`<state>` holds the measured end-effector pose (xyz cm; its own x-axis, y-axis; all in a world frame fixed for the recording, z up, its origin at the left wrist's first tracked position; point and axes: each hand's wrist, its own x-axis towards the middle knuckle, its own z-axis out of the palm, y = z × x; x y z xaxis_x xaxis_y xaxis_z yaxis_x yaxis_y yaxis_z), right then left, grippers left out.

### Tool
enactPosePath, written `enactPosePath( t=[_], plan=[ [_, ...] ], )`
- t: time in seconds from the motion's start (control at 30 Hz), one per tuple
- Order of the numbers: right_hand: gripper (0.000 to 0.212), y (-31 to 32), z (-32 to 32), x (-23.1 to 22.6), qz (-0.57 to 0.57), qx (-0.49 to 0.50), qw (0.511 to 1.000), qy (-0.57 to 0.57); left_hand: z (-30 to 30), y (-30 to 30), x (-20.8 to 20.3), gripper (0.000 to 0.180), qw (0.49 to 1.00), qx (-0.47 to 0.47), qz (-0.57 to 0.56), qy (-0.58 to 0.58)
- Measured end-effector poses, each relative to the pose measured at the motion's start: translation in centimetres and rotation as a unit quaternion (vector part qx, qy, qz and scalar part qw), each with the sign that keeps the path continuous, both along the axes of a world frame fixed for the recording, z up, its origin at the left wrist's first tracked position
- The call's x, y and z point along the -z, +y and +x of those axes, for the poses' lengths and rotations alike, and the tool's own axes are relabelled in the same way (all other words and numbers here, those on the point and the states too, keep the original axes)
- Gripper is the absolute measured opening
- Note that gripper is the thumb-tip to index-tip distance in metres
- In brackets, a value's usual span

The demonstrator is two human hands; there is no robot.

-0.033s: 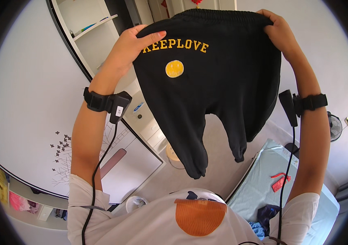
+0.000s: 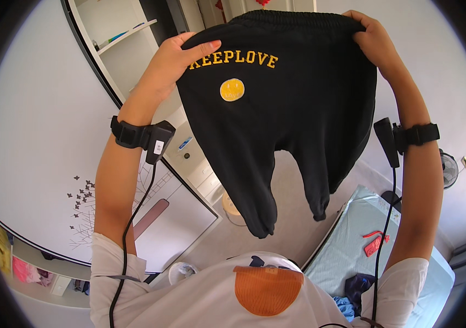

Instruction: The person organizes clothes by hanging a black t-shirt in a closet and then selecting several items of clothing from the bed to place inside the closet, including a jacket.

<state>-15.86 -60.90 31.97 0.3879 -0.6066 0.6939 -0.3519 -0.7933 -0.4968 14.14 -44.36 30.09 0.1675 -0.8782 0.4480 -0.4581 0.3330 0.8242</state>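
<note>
2 hands (image 2: 181, 57) hold up black trousers (image 2: 298, 98) by the waistband (image 2: 298, 19)

Trousers (image 2: 304, 104) are hanging between left hand (image 2: 177, 59) and right hand (image 2: 374, 44); below them, rightward, a bed (image 2: 339, 246) is standing, clothes (image 2: 357, 285) lying on it

fisheye view from head, downward, near left hand (image 2: 172, 61) and right hand (image 2: 374, 42)

Yellow capital lettering (image 2: 234, 58) on black trousers (image 2: 304, 93); wrist-device label (image 2: 158, 147) illegible.
</note>
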Motion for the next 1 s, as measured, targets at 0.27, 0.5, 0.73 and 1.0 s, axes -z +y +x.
enactPosePath(
  t=[0.27, 0.5, 0.73, 1.0],
  plan=[
    [0.034, 1.2, -0.2, -0.7, 0.013, -0.001, 1.000, 0.010, 1.0, 0.0, -0.2, 0.040, 0.998, -0.024, -0.014, -0.064],
    [0.037, 1.5, -0.8, -0.4, -0.046, -0.002, 0.998, 0.043, 1.6, -0.4, -0.3, 0.039, 0.992, -0.051, -0.022, -0.112],
    [0.035, 2.9, -0.7, -1.2, -0.059, -0.002, 0.997, 0.051, 3.0, -1.0, -1.1, 0.041, 0.983, -0.058, -0.072, -0.160],
    [0.041, 2.6, -1.0, -1.0, 0.073, -0.007, 0.996, 0.046, 2.4, -1.2, -0.3, 0.044, 0.984, -0.069, -0.059, -0.155]
  ],
)
